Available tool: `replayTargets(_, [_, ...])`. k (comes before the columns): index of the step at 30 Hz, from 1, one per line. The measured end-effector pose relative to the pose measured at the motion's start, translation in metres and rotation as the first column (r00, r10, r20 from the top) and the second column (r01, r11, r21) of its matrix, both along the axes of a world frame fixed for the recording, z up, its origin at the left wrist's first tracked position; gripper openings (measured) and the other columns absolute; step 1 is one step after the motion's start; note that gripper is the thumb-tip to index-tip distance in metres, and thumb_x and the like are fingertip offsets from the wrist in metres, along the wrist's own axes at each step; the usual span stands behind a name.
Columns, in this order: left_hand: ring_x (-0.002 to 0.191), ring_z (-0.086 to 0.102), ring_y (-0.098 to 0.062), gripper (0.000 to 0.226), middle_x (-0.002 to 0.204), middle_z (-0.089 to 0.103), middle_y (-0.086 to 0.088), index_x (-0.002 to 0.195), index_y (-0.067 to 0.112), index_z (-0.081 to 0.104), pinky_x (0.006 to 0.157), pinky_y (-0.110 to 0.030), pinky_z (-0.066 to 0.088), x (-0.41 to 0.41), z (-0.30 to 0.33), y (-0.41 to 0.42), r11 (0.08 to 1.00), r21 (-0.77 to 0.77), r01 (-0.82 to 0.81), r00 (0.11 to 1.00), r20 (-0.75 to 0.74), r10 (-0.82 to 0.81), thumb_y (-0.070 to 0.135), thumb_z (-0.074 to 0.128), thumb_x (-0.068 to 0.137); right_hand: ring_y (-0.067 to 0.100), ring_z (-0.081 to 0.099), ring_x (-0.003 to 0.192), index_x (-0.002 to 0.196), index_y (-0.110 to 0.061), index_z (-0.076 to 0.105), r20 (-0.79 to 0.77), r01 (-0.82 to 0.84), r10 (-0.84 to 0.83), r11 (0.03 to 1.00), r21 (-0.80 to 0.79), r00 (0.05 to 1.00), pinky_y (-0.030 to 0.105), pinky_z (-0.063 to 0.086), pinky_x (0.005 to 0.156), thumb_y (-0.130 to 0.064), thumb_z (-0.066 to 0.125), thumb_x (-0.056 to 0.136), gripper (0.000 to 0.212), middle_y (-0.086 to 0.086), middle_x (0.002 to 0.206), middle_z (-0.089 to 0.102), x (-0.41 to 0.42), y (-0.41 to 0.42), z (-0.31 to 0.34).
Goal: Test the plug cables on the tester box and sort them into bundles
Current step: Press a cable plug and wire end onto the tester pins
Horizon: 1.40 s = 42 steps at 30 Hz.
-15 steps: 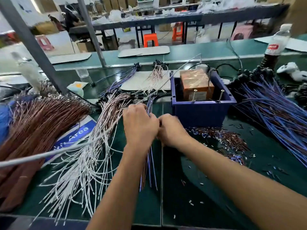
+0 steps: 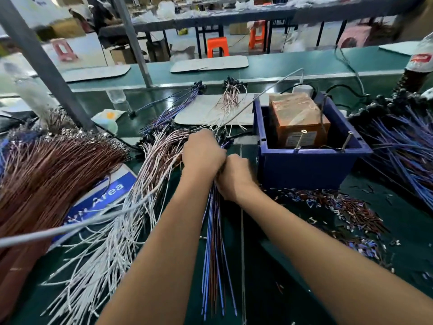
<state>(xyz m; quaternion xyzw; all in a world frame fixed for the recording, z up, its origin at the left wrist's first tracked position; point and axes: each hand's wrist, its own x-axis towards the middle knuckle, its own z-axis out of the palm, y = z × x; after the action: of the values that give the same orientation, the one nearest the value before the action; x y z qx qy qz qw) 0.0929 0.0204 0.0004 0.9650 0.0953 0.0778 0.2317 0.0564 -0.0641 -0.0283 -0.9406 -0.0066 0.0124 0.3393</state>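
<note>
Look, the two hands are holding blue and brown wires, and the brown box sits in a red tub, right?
Nearly. The head view shows the tub is blue, not red. The rest holds: the left hand and right hand grip the blue and brown wires, and the brown box sits in that tub.

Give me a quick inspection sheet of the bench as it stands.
Surface: dark green bench top, partly bare.
Job's things: orange tester box in a blue bin; blue-and-brown cable bundle under both hands.
Clutter: wire offcuts right of the hands.
Hands: left hand and right hand both grip the bundle's top, touching.
Cables: brown pile, white pile, blue pile.
Surroundings: orange stool beyond.
</note>
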Motion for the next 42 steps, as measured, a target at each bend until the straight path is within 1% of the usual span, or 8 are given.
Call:
replayTargets(8, [0.1,0.067,-0.038,0.021,0.104,0.07,-0.016,0.096,0.011,0.069,0.085,-0.037,0.055,0.009,-0.001,-0.001,0.997,0.064,0.033,0.995,-0.091,-0.027,0.016,0.071,0.076,0.037,0.072,0.072,0.076,-0.011,0.058,-0.138,-0.019,0.022,0.999,0.028,0.99,0.034,0.061,0.069,-0.036,0.062,0.093,0.03,0.015,0.081,0.07,-0.017,-0.015,-0.004])
replayTargets(13, [0.088,0.065,-0.038,0.013,0.101,0.071,-0.02,0.093,0.002,0.063,0.076,-0.037,0.054,0.003,0.009,-0.002,0.976,-0.217,-0.006,0.998,-0.062,-0.008,0.009,0.055,0.086,0.036,0.071,0.074,0.092,-0.009,0.061,-0.111,0.017,0.002,0.985,0.172,0.994,0.042,0.062,0.073,-0.055,0.06,0.095,0.046,0.014,0.091,0.071,-0.025,-0.015,0.0])
replayTargets(17, [0.039,0.049,-0.017,0.021,0.065,0.058,-0.013,0.082,0.007,0.046,0.038,-0.019,0.037,-0.009,0.019,-0.011,0.592,-0.802,-0.081,0.995,-0.034,0.091,0.0,0.04,0.102,0.025,0.054,0.059,0.077,-0.016,0.058,-0.03,-0.129,0.141,0.96,0.248,0.99,0.035,0.04,0.055,-0.043,0.054,0.103,0.037,0.006,0.072,0.063,-0.035,-0.011,0.005])
replayTargets(27, [0.04,0.024,-0.01,0.041,0.05,0.032,0.007,0.065,0.023,0.039,0.038,-0.023,0.018,-0.057,0.097,-0.019,-0.076,-0.958,0.275,0.928,0.244,0.28,0.018,0.047,0.104,0.011,0.048,0.051,0.095,-0.008,0.066,0.104,-0.352,0.453,0.507,0.786,0.885,0.021,0.038,0.049,-0.021,0.042,0.113,0.032,-0.001,0.06,0.057,-0.065,-0.058,0.045])
replayTargets(32, [0.045,0.019,-0.011,0.035,0.056,0.028,0.007,0.074,0.022,0.033,0.042,-0.026,0.018,-0.079,0.111,-0.029,0.073,-0.825,0.56,0.78,0.555,0.291,0.021,0.045,0.106,0.012,0.046,0.046,0.124,-0.007,0.056,0.211,-0.52,0.525,0.556,0.649,0.825,0.018,0.035,0.044,-0.014,0.055,0.106,0.019,0.002,0.065,0.066,-0.071,-0.128,0.075])
replayTargets(36, [0.048,0.03,-0.011,0.021,0.064,0.036,0.005,0.083,0.019,0.041,0.046,-0.026,0.027,-0.1,0.09,-0.051,0.46,-0.543,0.702,0.536,0.829,0.161,0.018,0.055,0.1,0.016,0.053,0.052,0.099,-0.01,0.064,0.18,-0.539,0.511,0.761,0.36,0.841,0.025,0.043,0.049,-0.015,0.065,0.101,0.005,0.007,0.068,0.072,-0.073,-0.183,0.085])
replayTargets(39, [0.053,0.035,-0.01,0.024,0.065,0.04,0.012,0.089,0.022,0.046,0.049,-0.027,0.03,-0.114,0.056,-0.074,0.744,-0.283,0.606,0.543,0.83,-0.127,0.02,0.069,0.093,0.011,0.058,0.054,0.085,-0.018,0.074,0.304,-0.402,0.384,0.915,-0.004,0.872,0.031,0.045,0.057,-0.023,0.074,0.096,0.011,-0.002,0.063,0.07,-0.069,-0.212,0.075])
replayTargets(42, [0.065,0.046,-0.015,0.025,0.079,0.052,0.006,0.091,0.012,0.054,0.058,-0.034,0.043,-0.118,0.024,-0.092,0.782,0.094,0.616,0.562,0.643,-0.52,0.017,0.078,0.086,0.018,0.062,0.062,0.087,-0.02,0.077,0.534,-0.197,0.325,0.939,-0.283,0.78,0.034,0.047,0.064,-0.03,0.076,0.093,0.011,-0.005,0.07,0.071,-0.071,-0.22,0.056])
